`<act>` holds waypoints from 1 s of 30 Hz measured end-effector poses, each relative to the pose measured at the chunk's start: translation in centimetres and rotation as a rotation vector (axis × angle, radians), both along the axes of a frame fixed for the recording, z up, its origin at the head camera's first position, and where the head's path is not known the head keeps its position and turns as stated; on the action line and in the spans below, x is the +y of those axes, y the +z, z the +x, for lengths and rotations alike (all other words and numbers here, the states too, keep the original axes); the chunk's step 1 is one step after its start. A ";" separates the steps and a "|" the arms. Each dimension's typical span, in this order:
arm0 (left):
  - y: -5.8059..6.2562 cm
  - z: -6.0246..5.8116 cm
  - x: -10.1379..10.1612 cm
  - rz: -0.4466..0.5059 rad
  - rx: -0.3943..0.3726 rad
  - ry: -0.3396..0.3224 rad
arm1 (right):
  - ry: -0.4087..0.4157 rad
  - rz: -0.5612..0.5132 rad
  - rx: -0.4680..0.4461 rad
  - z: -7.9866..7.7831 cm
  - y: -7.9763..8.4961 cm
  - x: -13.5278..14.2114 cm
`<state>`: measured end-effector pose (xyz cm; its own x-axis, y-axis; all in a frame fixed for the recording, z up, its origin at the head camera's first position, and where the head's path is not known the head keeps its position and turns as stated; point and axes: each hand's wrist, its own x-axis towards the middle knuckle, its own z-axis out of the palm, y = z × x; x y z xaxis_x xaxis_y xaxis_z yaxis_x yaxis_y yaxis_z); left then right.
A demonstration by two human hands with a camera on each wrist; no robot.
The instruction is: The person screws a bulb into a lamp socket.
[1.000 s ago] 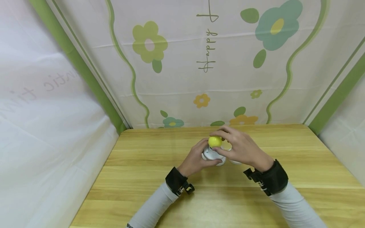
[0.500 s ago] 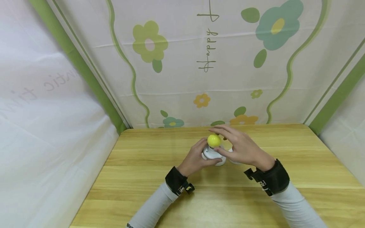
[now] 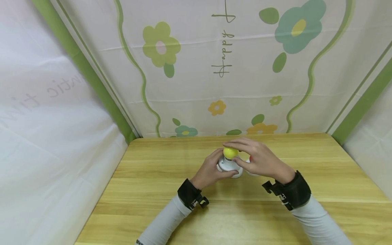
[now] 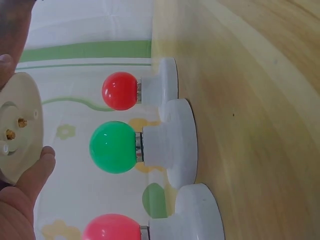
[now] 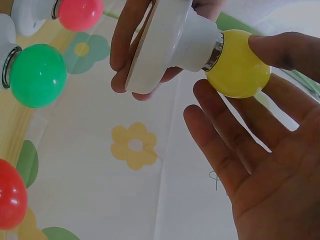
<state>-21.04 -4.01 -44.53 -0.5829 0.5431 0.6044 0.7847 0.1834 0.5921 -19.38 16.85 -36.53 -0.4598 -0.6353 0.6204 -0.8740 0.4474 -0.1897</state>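
Note:
My left hand (image 3: 211, 172) grips a white lamp holder (image 5: 167, 45) by its round base, raised off the table. Brass screws (image 4: 22, 122) show on the base's underside in the left wrist view. A round yellow light bulb (image 5: 237, 65) sits in the holder's socket, a band of its metal cap visible at the socket mouth. Thumb and fingers of my right hand (image 3: 261, 158) hold the bulb from opposite sides; in the right wrist view the thumb lies on its glass and the other fingers curve beneath it.
Three more white lamp holders stand on the wooden table (image 3: 214, 217), fitted with a red bulb (image 4: 120, 91), a green bulb (image 4: 114, 147) and a pinkish-red bulb (image 4: 112, 229). In the head view, the hands hide most of them. A flower-printed cloth (image 3: 190, 85) hangs behind the table.
My right fingers spread away from the yellow bulb half a second ago and now hold it again. A bit of red bulb now shows beside the right hand. The left hand stays put.

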 end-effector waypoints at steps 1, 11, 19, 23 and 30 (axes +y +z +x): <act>0.1 0.1 0.0 -0.001 0.000 0.003 | 0.001 0.001 0.007 0.0 0.0 0.0; 2.6 1.9 0.2 0.015 0.021 -0.004 | -0.022 -0.004 0.015 -0.2 0.0 -0.2; 2.6 2.0 0.1 -0.013 0.019 -0.009 | -0.100 0.011 0.033 -0.4 -0.4 -0.1; 2.8 2.0 0.1 -0.003 0.024 -0.013 | -0.102 0.016 0.028 -0.4 -0.5 -0.2; 3.3 2.2 0.1 -0.008 0.045 -0.032 | 0.046 -0.001 -0.117 -0.3 -0.5 -0.1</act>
<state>-18.86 -3.93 -41.27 -0.5371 0.5663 0.6251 0.8162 0.1620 0.5546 -19.66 16.79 -37.06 -0.4992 -0.6570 0.5650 -0.8656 0.4067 -0.2920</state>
